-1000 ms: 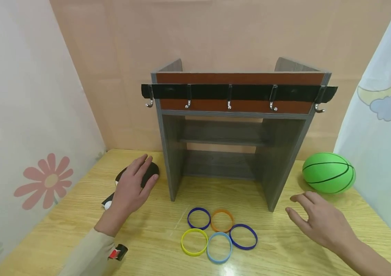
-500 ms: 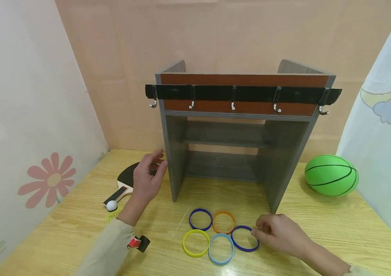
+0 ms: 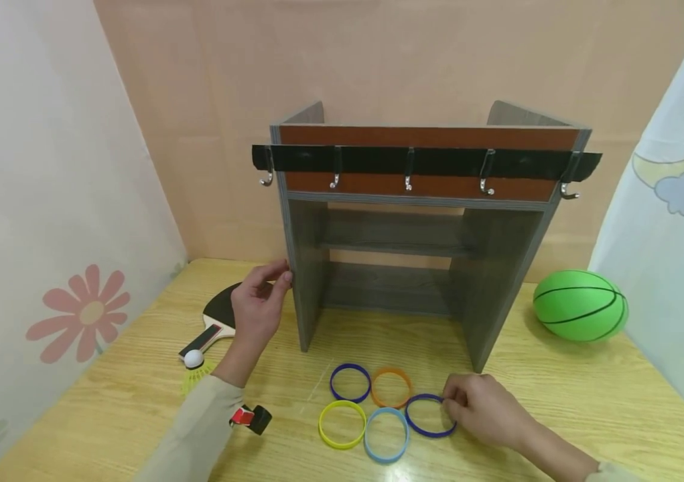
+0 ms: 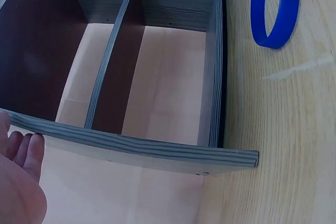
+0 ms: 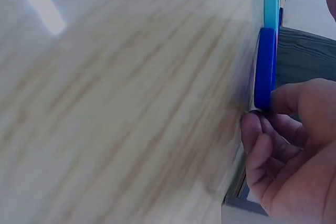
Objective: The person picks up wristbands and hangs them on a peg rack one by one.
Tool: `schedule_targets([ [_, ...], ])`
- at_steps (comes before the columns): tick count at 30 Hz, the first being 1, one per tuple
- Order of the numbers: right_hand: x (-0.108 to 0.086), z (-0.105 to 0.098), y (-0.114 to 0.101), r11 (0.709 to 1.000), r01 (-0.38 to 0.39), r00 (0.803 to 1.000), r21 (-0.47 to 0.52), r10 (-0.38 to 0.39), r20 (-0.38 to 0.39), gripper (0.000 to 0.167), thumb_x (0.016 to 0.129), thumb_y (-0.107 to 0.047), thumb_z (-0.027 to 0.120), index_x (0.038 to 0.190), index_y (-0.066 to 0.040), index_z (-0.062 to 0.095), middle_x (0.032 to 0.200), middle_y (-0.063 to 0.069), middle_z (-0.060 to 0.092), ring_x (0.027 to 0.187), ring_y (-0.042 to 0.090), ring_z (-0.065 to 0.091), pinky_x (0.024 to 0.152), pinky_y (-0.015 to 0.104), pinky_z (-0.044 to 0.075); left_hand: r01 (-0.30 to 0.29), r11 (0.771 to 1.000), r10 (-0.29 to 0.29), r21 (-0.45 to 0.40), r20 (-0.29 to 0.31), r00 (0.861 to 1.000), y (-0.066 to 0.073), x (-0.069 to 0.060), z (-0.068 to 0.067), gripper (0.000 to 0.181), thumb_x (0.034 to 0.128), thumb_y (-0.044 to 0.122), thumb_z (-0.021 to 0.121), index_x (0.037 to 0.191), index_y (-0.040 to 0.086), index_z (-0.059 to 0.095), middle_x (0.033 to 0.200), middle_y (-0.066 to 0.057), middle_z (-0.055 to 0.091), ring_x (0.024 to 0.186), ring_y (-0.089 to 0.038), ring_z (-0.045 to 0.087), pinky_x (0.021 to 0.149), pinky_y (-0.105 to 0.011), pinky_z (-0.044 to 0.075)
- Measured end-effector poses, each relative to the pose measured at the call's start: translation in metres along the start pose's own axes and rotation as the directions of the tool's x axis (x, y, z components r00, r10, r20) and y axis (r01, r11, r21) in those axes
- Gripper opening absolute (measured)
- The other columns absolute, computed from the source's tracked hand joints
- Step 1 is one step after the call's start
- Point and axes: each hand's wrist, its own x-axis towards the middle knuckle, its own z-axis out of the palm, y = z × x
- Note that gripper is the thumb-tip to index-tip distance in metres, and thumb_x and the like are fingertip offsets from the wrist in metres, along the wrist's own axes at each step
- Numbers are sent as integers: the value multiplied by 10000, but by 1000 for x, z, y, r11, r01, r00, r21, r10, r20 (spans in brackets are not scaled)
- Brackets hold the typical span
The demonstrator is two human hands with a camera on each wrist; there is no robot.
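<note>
Blue ring (image 5: 265, 68) sits on the wooden table (image 3: 106, 422), in front of the grey shelf (image 3: 398, 231), its right edge pinched between the thumb and fingers of the right hand (image 3: 488, 412). The left hand (image 3: 257, 306) rests its fingertips against the shelf's left side, thumb and forefinger narrowly apart. On the table, a green ball (image 3: 579, 305) lies far right, a paddle (image 3: 221, 310) left. Behind rises a peach backdrop (image 3: 402, 60), between pale, printed side walls (image 3: 46, 134).
</note>
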Motion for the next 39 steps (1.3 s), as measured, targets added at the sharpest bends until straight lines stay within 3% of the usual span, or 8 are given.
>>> schedule_targets([
  [5,-1,-13,3,981,-64,997,184,57,43,74,863,-53,632,806,-96,612,652,-93,558,544,48,523,463,242,461,-19,1000,19,-25,-26,999,-1,0,2,152,780,-234,615,928,-200,624,835,-304,621,726,-141,633,630,-175,525],
  [12,4,-44,4,841,-184,982,508,136,130,145,890,-75,649,884,53,581,725,114,603,606,226,620,514,365,550,-14,999,13,-37,-34,999,-2,1,2,143,772,-229,630,913,-206,629,831,-319,621,726,-126,644,640,-180,532],
  [15,11,-58,-2,794,-158,987,587,117,107,174,894,-49,637,908,107,562,792,173,609,684,270,651,602,406,566,-15,1000,14,-26,-38,999,-2,1,1,133,766,-232,633,896,-206,630,822,-313,625,729,-108,644,636,-183,533],
  [20,28,-77,-23,756,-92,994,649,105,18,105,874,19,630,895,102,568,823,245,631,749,296,672,665,417,565,-23,999,21,-29,-49,999,-2,2,2,128,762,-243,627,878,-191,639,805,-283,636,727,-62,640,636,-168,525],
  [26,54,-88,-55,667,-9,995,745,77,-57,64,836,75,650,856,91,591,823,211,656,763,272,682,710,430,553,1,1000,-2,-20,-31,1000,-4,2,2,100,775,-217,635,873,-197,635,793,-304,623,699,-58,632,618,-164,525],
  [30,73,-90,-74,613,39,995,789,51,-88,83,813,85,676,834,59,599,807,153,671,765,265,686,714,414,556,-2,1000,2,-28,-26,1000,-17,0,0,114,770,-218,639,878,-183,646,788,-302,621,694,-58,631,609,-165,526],
  [33,86,-92,-87,595,60,994,802,42,-105,106,804,92,683,822,12,616,817,140,669,777,269,687,730,409,554,4,999,-4,-32,-26,1000,-28,-1,-2,115,777,-195,654,886,-157,664,799,-284,632,700,-76,636,605,-168,527],
  [39,108,-99,-115,562,92,992,822,16,-123,117,810,107,671,819,-7,650,853,158,661,796,271,686,755,404,548,21,999,-21,-28,-14,1000,-33,-1,-4,85,812,-103,683,896,-110,692,826,-254,648,705,-125,645,602,-184,534],
])
